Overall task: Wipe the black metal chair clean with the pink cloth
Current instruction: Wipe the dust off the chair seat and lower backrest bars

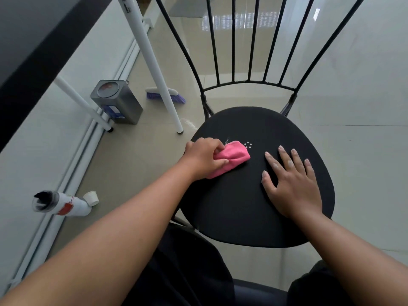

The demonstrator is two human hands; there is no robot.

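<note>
Left hand [205, 156] grips the bunched pink cloth [231, 159] and presses it on the left part of the black chair [242, 206] seat, near its edge; my right hand [291, 184] lies flat beside it, fingers spread. I see a metal tin [117, 102] on the floor at far left.
</note>
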